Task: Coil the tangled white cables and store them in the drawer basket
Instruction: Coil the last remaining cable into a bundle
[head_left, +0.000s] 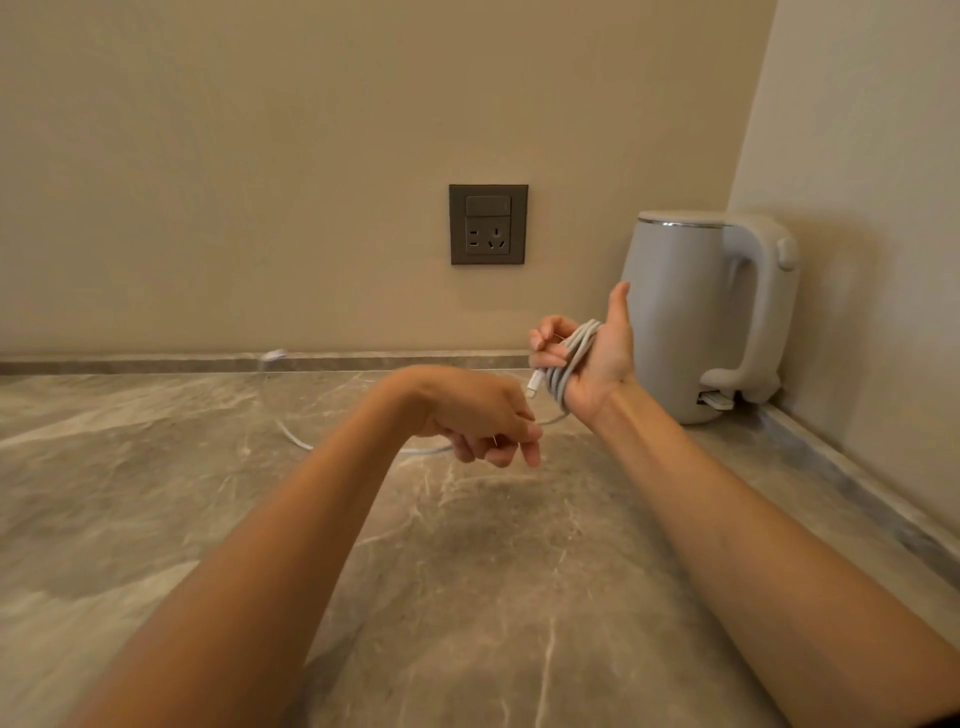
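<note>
I judged the white cable (569, 364) light, limp, slightly slick. Its loops wound round my right grip (605, 358), fingers curled over them; my left grip (478, 410) pinched the loose run trailing over the surface (467, 561), best held close to the coil.

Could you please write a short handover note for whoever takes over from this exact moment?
Right hand: holds the white cable coil wound round its palm, one plug hanging free.
Left hand: pinches the loose tail below the coil; the tail runs on across the countertop.
Done: several turns wound.
Left: wind the tail, then store it; drawer basket not in view.
</note>
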